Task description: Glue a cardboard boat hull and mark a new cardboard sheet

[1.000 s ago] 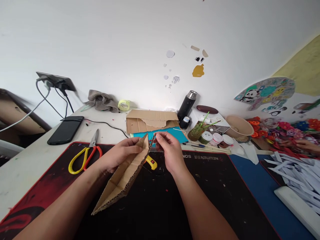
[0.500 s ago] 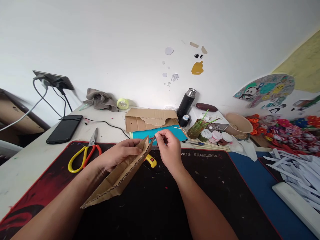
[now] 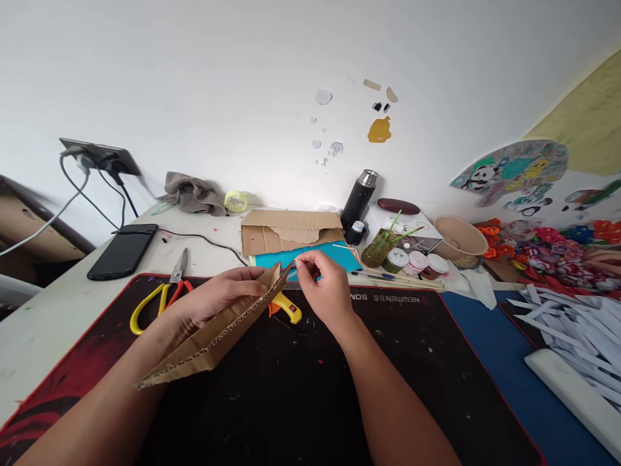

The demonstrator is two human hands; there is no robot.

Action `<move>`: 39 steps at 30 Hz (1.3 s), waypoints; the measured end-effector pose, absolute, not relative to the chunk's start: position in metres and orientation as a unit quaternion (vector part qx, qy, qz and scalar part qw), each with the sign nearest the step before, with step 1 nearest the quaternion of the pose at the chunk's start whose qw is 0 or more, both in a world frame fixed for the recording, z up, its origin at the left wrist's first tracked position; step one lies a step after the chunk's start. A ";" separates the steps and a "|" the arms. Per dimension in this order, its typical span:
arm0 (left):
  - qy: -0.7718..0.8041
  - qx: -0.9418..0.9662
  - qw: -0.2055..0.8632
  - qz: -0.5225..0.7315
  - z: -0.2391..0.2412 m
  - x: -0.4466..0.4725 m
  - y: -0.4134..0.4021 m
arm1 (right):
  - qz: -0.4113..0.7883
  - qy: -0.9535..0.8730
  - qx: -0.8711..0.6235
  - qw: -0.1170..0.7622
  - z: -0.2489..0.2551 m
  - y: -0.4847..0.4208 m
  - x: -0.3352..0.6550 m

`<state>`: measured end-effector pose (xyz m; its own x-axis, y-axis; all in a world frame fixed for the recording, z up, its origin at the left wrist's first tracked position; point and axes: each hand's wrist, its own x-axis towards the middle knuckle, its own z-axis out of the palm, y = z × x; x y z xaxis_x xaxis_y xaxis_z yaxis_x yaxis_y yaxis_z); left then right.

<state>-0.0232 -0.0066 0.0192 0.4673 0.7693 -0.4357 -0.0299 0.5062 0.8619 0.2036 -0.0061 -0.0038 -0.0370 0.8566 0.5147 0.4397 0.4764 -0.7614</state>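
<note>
A long folded piece of corrugated cardboard point(image 3: 213, 343) is held above the black desk mat point(image 3: 301, 401), its far tip pointing away from me. My left hand point(image 3: 220, 294) is wrapped round the cardboard's far end from the left. My right hand point(image 3: 323, 285) pinches the cardboard's tip between thumb and fingers. A yellow glue gun point(image 3: 286, 305) lies on the mat just under the two hands.
Yellow-and-red scissors point(image 3: 160, 294) lie left on the mat, a black phone point(image 3: 121, 252) beyond them. Flat cardboard point(image 3: 291, 230), teal paper point(image 3: 330, 255), a black flask point(image 3: 358, 197), paint pots point(image 3: 417, 264) and a bowl point(image 3: 460, 241) stand behind. White paper strips point(image 3: 577, 330) lie right.
The cardboard's near end has swung left and flatter. Both hands stayed on its far tip, drifting slightly left; the view shifted a little.
</note>
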 end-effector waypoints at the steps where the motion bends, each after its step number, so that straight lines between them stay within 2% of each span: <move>1: 0.447 0.418 0.744 0.267 0.018 -0.023 -0.007 | 0.200 -0.694 -0.470 0.507 -0.004 -0.006 0.204; 13: 0.423 0.487 0.702 0.303 0.017 -0.012 -0.008 | 0.172 -0.761 -0.439 0.445 -0.006 -0.014 0.195; 17: 0.424 0.452 0.720 0.311 0.016 -0.012 -0.008 | 0.164 -0.770 -0.438 0.434 -0.006 -0.014 0.194; 25: 0.425 0.474 0.718 0.281 0.020 -0.013 -0.009 | 0.060 -0.799 -0.452 0.392 -0.010 -0.015 0.192; 39: 0.426 0.507 0.695 0.281 0.025 -0.018 -0.009 | 0.083 -0.767 -0.468 0.431 -0.011 -0.021 0.186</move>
<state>-0.0184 -0.0088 0.0249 0.4779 0.8229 -0.3072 0.0410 0.3285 0.9436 0.1862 -0.0206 -0.0107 -0.1895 0.7897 0.5835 0.6459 0.5479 -0.5317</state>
